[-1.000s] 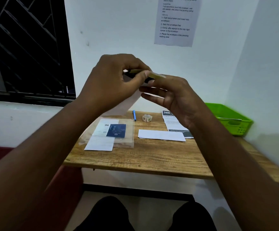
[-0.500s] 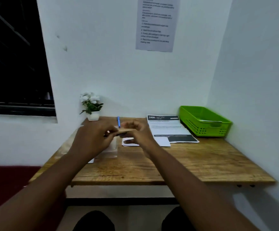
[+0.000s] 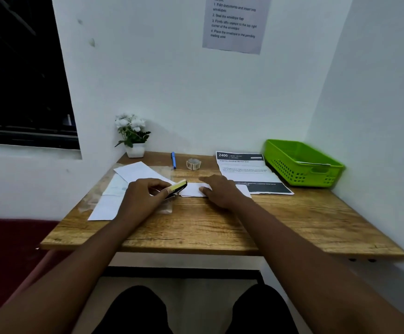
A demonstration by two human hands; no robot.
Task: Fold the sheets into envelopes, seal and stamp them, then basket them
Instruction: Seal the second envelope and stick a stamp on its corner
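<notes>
- Head view looks down on a wooden worktop (image 3: 196, 227) set in a white corner.
- Left hand (image 3: 143, 198) is closed around a small yellow-and-black object (image 3: 177, 188) (a glue stick or marker, I cannot tell which), pinched between thumb and fingers just above the wood.
- Right hand (image 3: 220, 191) lies flat, fingers spread and grasping nothing, pressing on a white envelope (image 3: 192, 189) that lies flat on the worktop between the two hands.
- The object's tip sits just beside the envelope's left edge; whether it touches is unclear.
- Loose white sheets (image 3: 114, 201) lie to the left, partly under the left wrist, with a clear plastic sleeve (image 3: 160, 169) beneath them.
- A blue pen (image 3: 173, 160) and a small roll of stamps (image 3: 193, 163) stand near the back wall, apart from each other.
- A printed sheet headed "2400" (image 3: 244, 168) lies right of the envelope, its near corner touching the right hand's far side.
- A green basket (image 3: 292, 169) sits at the far right corner, a pale envelope edge showing inside.
- A small potted plant (image 3: 133, 137) with white flowers stands at the back left corner.
- An instruction notice (image 3: 234, 22) is on the wall above.
</notes>
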